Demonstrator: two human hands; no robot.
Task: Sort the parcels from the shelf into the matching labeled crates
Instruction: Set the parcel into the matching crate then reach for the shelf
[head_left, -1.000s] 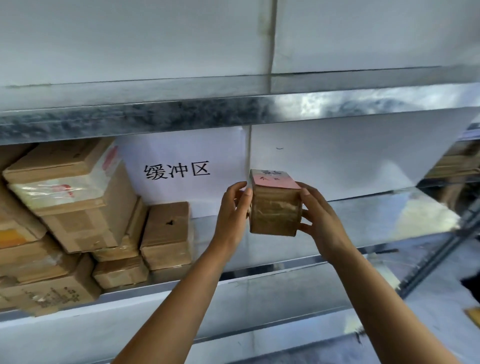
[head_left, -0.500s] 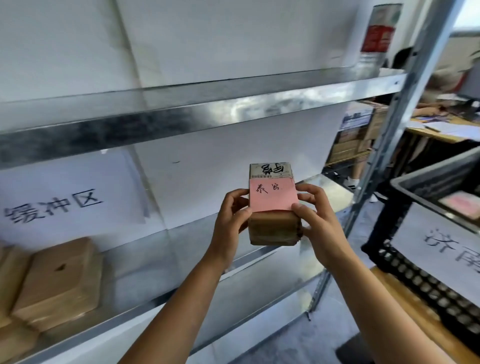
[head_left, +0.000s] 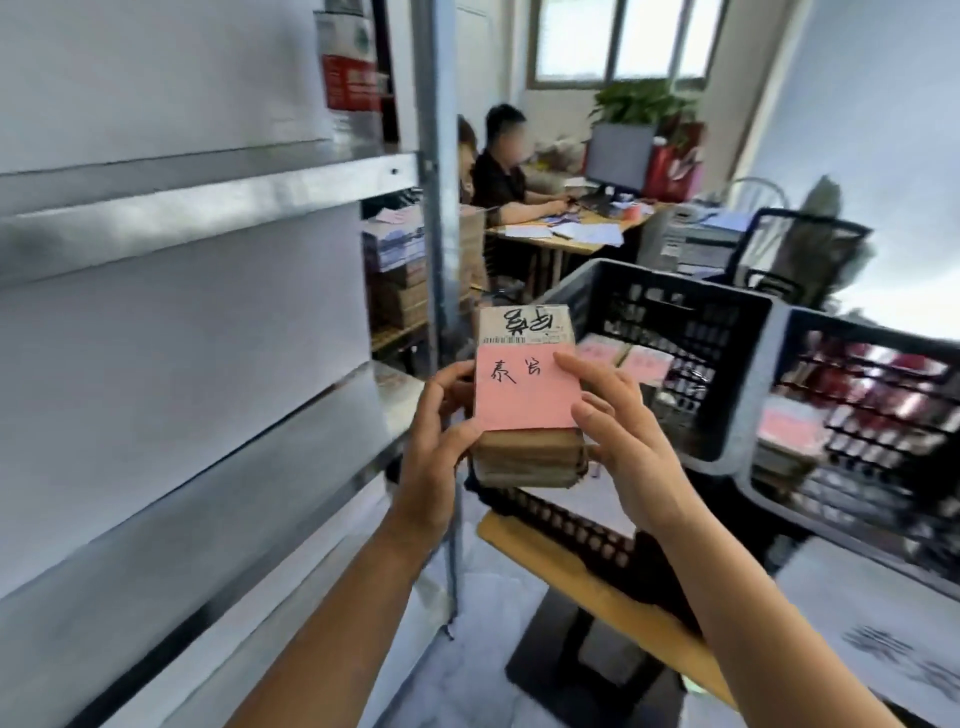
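While both hands hold it up in the air, the parcel (head_left: 527, 457), brown-wrapped with a pink label (head_left: 524, 395) handwritten in black, stands upright between the metal shelf (head_left: 208, 218) at left and the near black crate (head_left: 727, 364) at right.

Grip: left hand (head_left: 434, 441), fingers curled round the parcel's left edge; right hand (head_left: 628, 447), thumb on the label, fingers clasping the right side.

Crates: two, black slatted plastic with grey rims, side by side on a wooden tabletop (head_left: 587, 587). The near one and the second crate (head_left: 857, 415) both hold pink-labelled packets.

Room: pale floor (head_left: 467, 675). Behind, a desk (head_left: 566, 234) strewn with papers, a monitor (head_left: 621, 156), a potted plant (head_left: 644, 104), a window (head_left: 618, 36), two seated people (head_left: 498, 176).
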